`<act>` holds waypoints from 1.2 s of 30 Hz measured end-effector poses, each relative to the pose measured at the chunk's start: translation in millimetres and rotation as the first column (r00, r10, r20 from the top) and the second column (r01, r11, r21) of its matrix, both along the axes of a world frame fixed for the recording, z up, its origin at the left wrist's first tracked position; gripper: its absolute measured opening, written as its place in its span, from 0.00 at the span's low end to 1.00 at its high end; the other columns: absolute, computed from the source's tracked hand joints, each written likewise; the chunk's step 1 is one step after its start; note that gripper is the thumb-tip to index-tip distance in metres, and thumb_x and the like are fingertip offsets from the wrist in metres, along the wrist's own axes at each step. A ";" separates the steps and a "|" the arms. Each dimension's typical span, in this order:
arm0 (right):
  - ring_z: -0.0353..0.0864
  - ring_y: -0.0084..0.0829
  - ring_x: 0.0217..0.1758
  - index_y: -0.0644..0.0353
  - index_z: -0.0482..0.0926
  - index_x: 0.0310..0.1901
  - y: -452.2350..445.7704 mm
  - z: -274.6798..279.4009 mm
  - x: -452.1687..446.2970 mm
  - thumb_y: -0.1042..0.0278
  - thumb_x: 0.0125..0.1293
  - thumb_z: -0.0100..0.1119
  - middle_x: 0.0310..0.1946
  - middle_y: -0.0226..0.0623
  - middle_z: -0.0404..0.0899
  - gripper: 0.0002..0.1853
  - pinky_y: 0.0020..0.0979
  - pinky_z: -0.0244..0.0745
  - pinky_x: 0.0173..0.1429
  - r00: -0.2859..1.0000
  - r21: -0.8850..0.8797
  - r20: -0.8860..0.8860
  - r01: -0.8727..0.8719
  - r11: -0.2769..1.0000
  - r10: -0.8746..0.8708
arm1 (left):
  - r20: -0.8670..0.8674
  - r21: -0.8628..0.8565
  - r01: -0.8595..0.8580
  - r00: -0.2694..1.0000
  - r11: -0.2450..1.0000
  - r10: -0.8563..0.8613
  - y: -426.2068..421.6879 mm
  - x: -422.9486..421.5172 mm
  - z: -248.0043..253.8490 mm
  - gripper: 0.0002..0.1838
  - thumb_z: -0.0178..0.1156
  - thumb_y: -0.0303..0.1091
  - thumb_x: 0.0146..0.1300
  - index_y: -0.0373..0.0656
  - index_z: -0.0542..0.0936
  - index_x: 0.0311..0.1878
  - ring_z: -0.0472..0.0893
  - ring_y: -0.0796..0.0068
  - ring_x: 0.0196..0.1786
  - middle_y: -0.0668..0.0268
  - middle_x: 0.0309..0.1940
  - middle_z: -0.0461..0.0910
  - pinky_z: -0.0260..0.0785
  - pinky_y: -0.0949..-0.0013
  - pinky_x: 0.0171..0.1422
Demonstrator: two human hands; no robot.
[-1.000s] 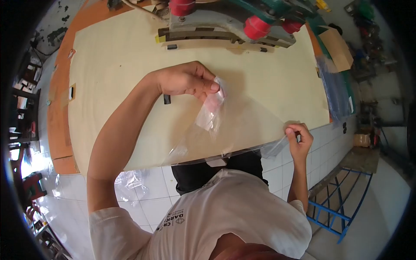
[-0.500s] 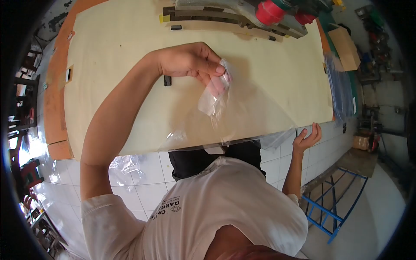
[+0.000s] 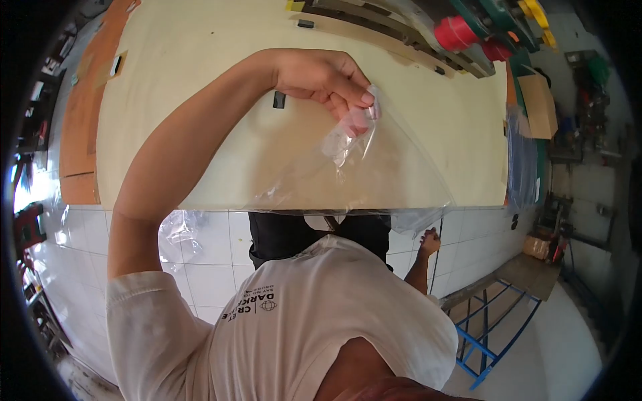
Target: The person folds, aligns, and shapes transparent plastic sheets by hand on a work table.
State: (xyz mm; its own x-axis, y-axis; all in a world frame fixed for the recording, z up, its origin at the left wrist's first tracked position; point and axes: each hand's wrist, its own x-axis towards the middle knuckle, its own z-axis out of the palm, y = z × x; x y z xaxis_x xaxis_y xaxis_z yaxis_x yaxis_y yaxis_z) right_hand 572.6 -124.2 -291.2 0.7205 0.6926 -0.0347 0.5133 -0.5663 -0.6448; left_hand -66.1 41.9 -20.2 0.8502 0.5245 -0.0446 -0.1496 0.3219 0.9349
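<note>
My left hand (image 3: 334, 83) is raised over the table, with thumb and fingers pinched on a gathered part of a clear plastic sheet (image 3: 374, 177). The sheet fans down from the pinch to the table's near edge, and a loose fold hangs over that edge on the right. Whether it is a single sheet or a bag, I cannot make out. My right hand (image 3: 430, 240) is low beyond the near edge, below the hanging plastic. It looks small and dark there, its fingers partly curled, and what is in them does not show.
A cream-covered table (image 3: 180, 120) has a sealing-bar-like machine (image 3: 394, 33) with red knobs (image 3: 456, 33) along its far side. Stacked clear sheets (image 3: 521, 160) hang at the right end by a cardboard box (image 3: 537, 103). Crumpled plastic (image 3: 182, 234) lies on the floor; a blue metal frame (image 3: 488, 334) stands right.
My left hand has shifted slightly right in view, still pinching the plastic. My right hand has dropped lower and farther from the table edge, its fingers less spread. The view has turned somewhat.
</note>
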 end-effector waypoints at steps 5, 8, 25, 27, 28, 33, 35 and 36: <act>0.80 0.37 0.39 0.54 0.76 0.36 -27.5 -48.2 41.4 0.52 0.66 0.56 0.32 0.34 0.77 0.14 0.42 0.78 0.44 0.748 -0.302 -0.559 0.219 0.928 -0.359 | -0.013 -0.011 0.001 1.000 1.000 -0.001 -0.8 0.3 -0.4 0.17 0.59 0.38 0.67 0.31 0.79 0.48 0.86 0.66 0.42 0.50 0.40 0.84 0.78 0.68 0.51; 0.78 0.32 0.34 0.48 0.74 0.30 -42.3 -68.6 56.9 0.53 0.66 0.55 0.26 0.27 0.76 0.11 0.40 0.76 0.45 0.547 -0.313 -0.723 0.286 0.906 -0.423 | -0.037 -0.025 -0.002 0.999 1.000 0.001 -2.7 -0.6 2.8 0.17 0.59 0.38 0.67 0.31 0.79 0.49 0.86 0.67 0.41 0.50 0.39 0.84 0.78 0.67 0.50; 0.78 0.31 0.40 0.47 0.75 0.29 -81.1 -74.4 66.7 0.53 0.65 0.52 0.30 0.24 0.78 0.11 0.40 0.74 0.48 0.462 -0.239 -0.772 0.426 0.873 -0.436 | -0.033 -0.041 0.022 0.999 0.999 -0.024 -2.9 0.7 3.5 0.16 0.60 0.38 0.67 0.34 0.80 0.49 0.86 0.69 0.41 0.53 0.38 0.84 0.79 0.69 0.49; 0.77 0.32 0.33 0.51 0.76 0.31 -64.2 -62.3 62.9 0.55 0.64 0.56 0.26 0.26 0.76 0.10 0.39 0.73 0.42 0.503 -0.135 -0.721 0.573 0.808 -0.477 | -0.028 -0.041 0.014 1.000 0.999 -0.015 -1.7 1.2 0.7 0.16 0.60 0.38 0.67 0.34 0.80 0.49 0.86 0.69 0.41 0.53 0.39 0.84 0.79 0.69 0.49; 0.77 0.31 0.31 0.53 0.76 0.33 -63.6 -55.9 67.3 0.57 0.63 0.59 0.27 0.27 0.76 0.09 0.38 0.72 0.38 0.683 0.082 -0.672 0.454 0.887 -0.287 | -0.030 -0.037 0.015 0.999 0.999 -0.016 -1.0 0.8 0.8 0.16 0.60 0.38 0.67 0.34 0.80 0.49 0.86 0.69 0.41 0.53 0.39 0.84 0.79 0.69 0.49; 0.81 0.37 0.30 0.67 0.84 0.39 15.2 34.9 95.0 0.60 0.66 0.53 0.31 0.45 0.84 0.17 0.36 0.75 0.33 0.812 0.617 0.184 0.342 0.708 -0.553 | -0.030 -0.030 -0.003 1.000 1.000 0.002 -3.5 0.8 3.2 0.17 0.60 0.38 0.67 0.33 0.80 0.49 0.86 0.67 0.42 0.53 0.39 0.84 0.79 0.68 0.49; 0.84 0.39 0.37 0.66 0.85 0.39 54.0 131.5 30.8 0.60 0.70 0.52 0.37 0.49 0.85 0.18 0.36 0.77 0.40 0.789 0.797 0.203 0.210 0.566 -0.579 | -0.023 -0.034 0.000 1.000 0.999 -0.001 -2.9 1.4 1.7 0.17 0.60 0.39 0.67 0.32 0.80 0.49 0.86 0.66 0.42 0.52 0.39 0.84 0.79 0.68 0.50; 0.83 0.37 0.36 0.68 0.85 0.38 72.5 170.8 4.4 0.62 0.70 0.53 0.35 0.48 0.85 0.17 0.36 0.77 0.38 0.806 0.871 0.258 0.043 0.489 -0.532 | -0.019 -0.033 0.001 1.000 0.999 -0.002 -2.5 1.1 1.4 0.17 0.60 0.39 0.67 0.32 0.80 0.48 0.86 0.66 0.42 0.52 0.39 0.84 0.79 0.68 0.50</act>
